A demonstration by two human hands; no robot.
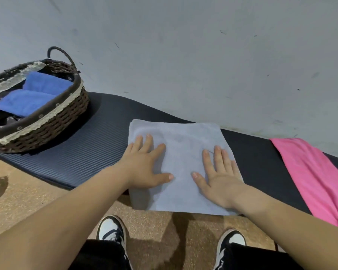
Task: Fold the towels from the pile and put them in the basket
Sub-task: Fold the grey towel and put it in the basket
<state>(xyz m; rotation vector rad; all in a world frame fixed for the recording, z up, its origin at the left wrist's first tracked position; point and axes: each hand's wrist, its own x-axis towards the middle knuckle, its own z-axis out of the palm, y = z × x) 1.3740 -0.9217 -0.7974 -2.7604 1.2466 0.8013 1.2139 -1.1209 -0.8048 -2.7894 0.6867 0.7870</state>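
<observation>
GRIP: my left hand and right hand lie flat, fingers straight, pressing the pale grey towel | WHERE: on the dark ribbed mat, near edge overhanging | WHY: I judge it smooths the fold | wicker basket left holds blue towels; pink towel waits right

Both hands lie flat on a pale grey towel spread on a dark ribbed mat: left hand, right hand. Far left, a wicker basket holds two folded blue towels. A pink towel lies right.
</observation>
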